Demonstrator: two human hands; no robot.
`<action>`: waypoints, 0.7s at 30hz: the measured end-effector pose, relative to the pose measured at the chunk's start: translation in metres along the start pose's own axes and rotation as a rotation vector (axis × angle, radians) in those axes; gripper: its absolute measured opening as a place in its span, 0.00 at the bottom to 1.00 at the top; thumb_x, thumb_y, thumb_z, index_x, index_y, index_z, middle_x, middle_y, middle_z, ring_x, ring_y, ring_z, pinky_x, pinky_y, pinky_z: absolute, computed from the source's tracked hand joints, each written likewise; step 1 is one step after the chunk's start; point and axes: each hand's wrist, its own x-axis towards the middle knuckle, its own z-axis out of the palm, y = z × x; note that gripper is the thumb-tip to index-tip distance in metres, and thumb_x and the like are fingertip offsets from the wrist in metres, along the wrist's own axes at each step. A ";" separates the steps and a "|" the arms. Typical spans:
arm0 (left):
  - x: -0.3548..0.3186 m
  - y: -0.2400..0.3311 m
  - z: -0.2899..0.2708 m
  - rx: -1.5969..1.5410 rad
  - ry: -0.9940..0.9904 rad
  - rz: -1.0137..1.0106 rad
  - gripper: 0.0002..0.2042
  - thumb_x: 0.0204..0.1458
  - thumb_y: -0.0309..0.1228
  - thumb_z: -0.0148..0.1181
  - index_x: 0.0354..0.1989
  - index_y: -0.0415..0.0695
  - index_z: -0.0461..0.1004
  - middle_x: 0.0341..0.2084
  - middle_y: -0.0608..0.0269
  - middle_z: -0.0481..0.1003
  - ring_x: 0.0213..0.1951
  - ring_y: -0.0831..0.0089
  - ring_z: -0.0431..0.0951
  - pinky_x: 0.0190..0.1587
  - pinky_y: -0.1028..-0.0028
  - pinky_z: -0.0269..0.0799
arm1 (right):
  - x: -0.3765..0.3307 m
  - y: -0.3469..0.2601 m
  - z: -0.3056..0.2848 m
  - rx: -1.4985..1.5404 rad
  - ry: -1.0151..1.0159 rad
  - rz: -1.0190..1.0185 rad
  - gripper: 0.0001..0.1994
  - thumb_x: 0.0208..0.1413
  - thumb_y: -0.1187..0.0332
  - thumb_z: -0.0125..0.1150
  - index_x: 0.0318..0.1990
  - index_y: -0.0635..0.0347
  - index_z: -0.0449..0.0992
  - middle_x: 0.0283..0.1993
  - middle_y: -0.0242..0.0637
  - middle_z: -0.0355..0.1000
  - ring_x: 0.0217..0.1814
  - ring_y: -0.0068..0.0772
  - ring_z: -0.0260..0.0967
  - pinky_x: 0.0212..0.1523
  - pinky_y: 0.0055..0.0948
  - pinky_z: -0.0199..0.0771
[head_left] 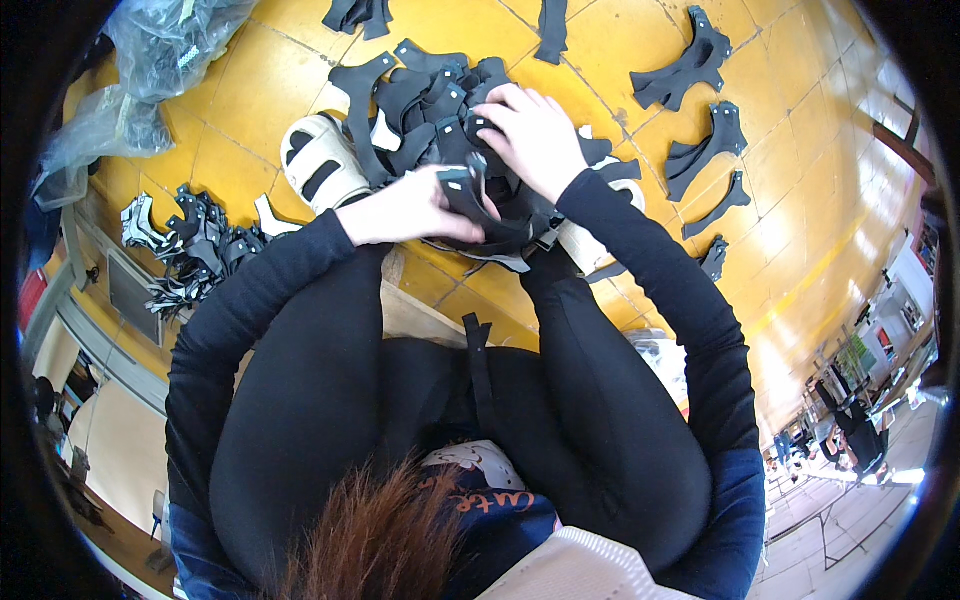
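A heap of black curved cut pieces [430, 100], several with small white labels, lies on the floor between my feet. My left hand [418, 208] is closed around a black cut piece [462, 190] at the near side of the heap; its fingertips are partly hidden behind that piece. On the heap's right side, my right hand [535, 130] has its thumb and fingers bent around the edge of another dark piece [484, 128]. The far end of that piece merges with the heap, and I cannot make out its outline.
Small stacks of black pieces [690, 65] lie on the yellow tiled floor [610, 45] at the right. A pile of grey and black pieces [205, 240] lies at the left, below clear plastic bags [175, 50]. My white sandal [322, 160] flanks the heap.
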 end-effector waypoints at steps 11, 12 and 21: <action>0.006 -0.021 -0.045 -0.051 0.632 0.059 0.15 0.46 0.26 0.71 0.39 0.39 0.70 0.29 0.65 0.75 0.32 0.78 0.74 0.39 0.79 0.70 | -0.016 -0.011 0.015 0.315 -0.010 0.312 0.10 0.47 0.70 0.66 0.38 0.56 0.74 0.34 0.33 0.70 0.39 0.37 0.66 0.40 0.33 0.66; 0.009 -0.022 -0.040 -0.040 0.655 0.096 0.16 0.46 0.26 0.71 0.39 0.39 0.70 0.30 0.65 0.75 0.32 0.78 0.74 0.39 0.78 0.70 | -0.018 -0.011 0.017 0.332 0.017 0.282 0.10 0.47 0.71 0.66 0.37 0.57 0.74 0.32 0.33 0.69 0.38 0.38 0.66 0.39 0.33 0.66; 0.009 -0.030 -0.046 0.042 0.663 0.051 0.19 0.45 0.23 0.70 0.45 0.40 0.68 0.31 0.66 0.76 0.28 0.79 0.74 0.35 0.79 0.71 | -0.052 -0.012 -0.013 0.651 0.111 0.634 0.07 0.54 0.75 0.64 0.36 0.61 0.70 0.30 0.27 0.71 0.33 0.15 0.67 0.36 0.20 0.68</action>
